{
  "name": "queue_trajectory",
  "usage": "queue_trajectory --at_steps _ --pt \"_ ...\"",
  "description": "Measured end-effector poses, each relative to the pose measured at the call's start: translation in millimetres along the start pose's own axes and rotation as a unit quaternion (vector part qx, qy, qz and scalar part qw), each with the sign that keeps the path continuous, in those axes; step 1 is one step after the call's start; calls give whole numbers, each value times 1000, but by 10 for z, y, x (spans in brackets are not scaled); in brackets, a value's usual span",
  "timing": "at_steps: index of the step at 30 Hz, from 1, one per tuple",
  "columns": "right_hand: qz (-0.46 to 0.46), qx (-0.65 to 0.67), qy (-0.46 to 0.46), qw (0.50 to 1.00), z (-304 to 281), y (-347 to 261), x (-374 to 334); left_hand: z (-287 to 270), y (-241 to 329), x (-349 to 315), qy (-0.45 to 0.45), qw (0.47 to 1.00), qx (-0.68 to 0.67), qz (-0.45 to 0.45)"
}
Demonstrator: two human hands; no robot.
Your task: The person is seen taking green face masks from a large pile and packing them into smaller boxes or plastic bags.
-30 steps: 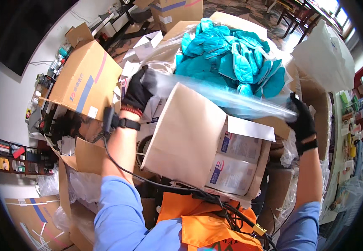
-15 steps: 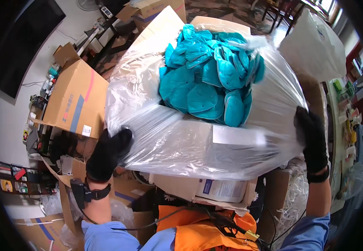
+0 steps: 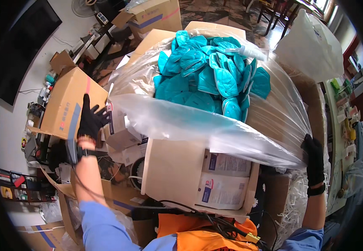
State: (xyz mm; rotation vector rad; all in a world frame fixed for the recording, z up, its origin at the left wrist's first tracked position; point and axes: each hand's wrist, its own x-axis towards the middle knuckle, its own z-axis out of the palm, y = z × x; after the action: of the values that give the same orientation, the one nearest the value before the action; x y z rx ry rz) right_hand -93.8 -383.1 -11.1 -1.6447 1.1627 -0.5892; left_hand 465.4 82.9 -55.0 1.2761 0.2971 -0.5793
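A large clear plastic bag (image 3: 173,121) full of teal quilted, rounded fabric pieces (image 3: 221,79) sits in a cardboard box ahead of me. My right hand (image 3: 313,160), black-gloved, is closed on the bag's edge at the right and pulls the film taut. My left hand (image 3: 91,122), gloved alike, has its fingers spread and is off the bag. It is nearest to a brown carton (image 3: 66,100) at the left; whether it touches it I cannot tell. The bag's near edge hangs loose over an open carton (image 3: 171,173) holding white printed packets (image 3: 223,190).
A white plastic sack (image 3: 311,46) stands at the far right. Shredded white strips (image 3: 292,205) fill a box at the lower right. Black cables (image 3: 215,219) cross in front of my orange garment. Another carton (image 3: 158,16) stands at the back, and a cluttered counter (image 3: 336,134) runs along the right.
My left hand has let go of the bag, opened and risen up and left. The near film has lifted, uncovering the packets below. My right hand has moved slightly down, still gripping the bag.
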Motion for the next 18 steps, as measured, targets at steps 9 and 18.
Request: queue_trajectory --at_steps 9,18 --pt "53 -22 -101 993 249 -182 -140 292 -335 1536 55 801 531 271" --pt "154 185 -157 958 190 36 -128 578 -1993 1512 -108 637 690 327"
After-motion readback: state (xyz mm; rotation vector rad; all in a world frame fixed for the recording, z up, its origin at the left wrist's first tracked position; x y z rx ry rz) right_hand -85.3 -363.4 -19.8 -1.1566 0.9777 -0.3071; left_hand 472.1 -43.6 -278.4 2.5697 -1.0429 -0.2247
